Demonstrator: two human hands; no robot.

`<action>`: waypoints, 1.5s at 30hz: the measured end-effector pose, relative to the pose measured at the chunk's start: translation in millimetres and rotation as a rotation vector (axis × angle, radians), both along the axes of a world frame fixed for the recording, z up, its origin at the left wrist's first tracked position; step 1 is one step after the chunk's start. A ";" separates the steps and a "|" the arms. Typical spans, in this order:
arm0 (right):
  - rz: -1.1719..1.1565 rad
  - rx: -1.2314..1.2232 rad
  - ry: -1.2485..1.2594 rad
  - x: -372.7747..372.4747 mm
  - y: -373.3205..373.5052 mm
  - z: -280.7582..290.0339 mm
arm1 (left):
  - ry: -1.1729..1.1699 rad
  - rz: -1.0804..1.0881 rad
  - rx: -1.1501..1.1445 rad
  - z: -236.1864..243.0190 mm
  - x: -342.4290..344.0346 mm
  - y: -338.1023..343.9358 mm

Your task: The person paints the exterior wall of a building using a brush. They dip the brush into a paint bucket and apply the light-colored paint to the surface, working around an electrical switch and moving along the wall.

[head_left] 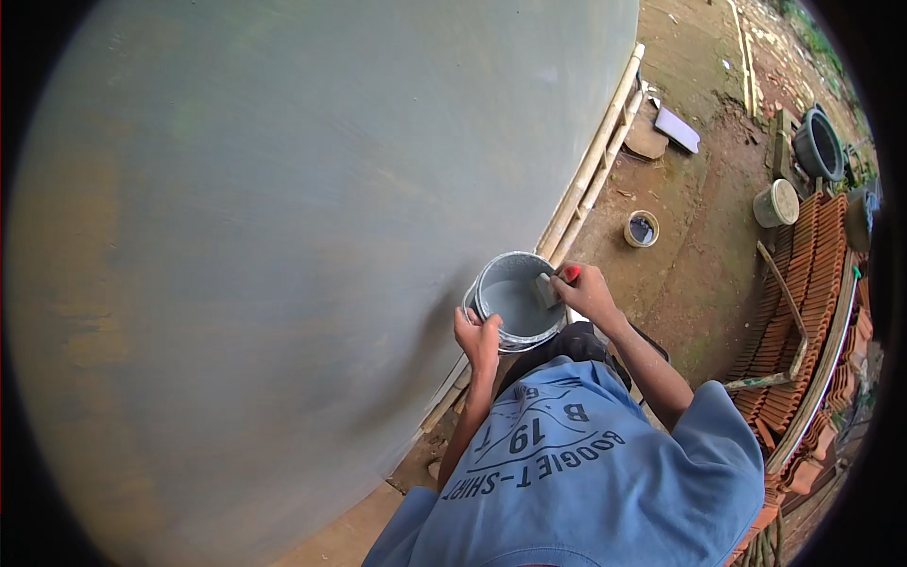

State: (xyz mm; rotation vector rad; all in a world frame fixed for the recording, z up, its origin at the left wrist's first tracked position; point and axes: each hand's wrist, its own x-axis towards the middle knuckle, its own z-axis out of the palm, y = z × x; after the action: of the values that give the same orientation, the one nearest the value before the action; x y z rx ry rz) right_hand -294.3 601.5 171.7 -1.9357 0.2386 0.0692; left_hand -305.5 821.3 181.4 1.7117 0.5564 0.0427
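A bucket of grey paint (513,300) is close against the wall, in front of my body. My left hand (479,337) grips the near left side of its rim, thumb toward the inside. My right hand (590,294) is closed on a paintbrush (548,289) at the bucket's right side. The brush has a red handle and a pale head, which is at or just inside the rim. Grey paint streaks the outside of the bucket.
A large grey-painted wall (283,208) fills the left. Bamboo poles (595,156) run along its foot. On the dirt ground are a small tub of dark liquid (641,230), a white pail (777,204), a black basin (818,145) and stacked clay roof tiles (794,293).
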 end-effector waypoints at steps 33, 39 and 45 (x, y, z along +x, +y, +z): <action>0.360 0.069 -0.080 20.5 15.8 15.9 | -0.048 -0.066 -0.040 10.5 3.4 0.7; 0.443 -0.045 -0.209 35.5 22.4 21.3 | -0.017 -0.031 -0.040 8.0 11.5 0.5; 0.478 -0.148 -0.200 30.4 43.2 48.1 | -0.010 0.004 -0.053 14.0 -1.5 12.1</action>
State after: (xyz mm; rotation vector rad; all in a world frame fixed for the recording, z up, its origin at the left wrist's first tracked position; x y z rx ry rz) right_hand -263.8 644.7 219.8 -2.0943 -0.3643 0.1752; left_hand -307.0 833.4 195.4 1.6578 0.5493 0.0391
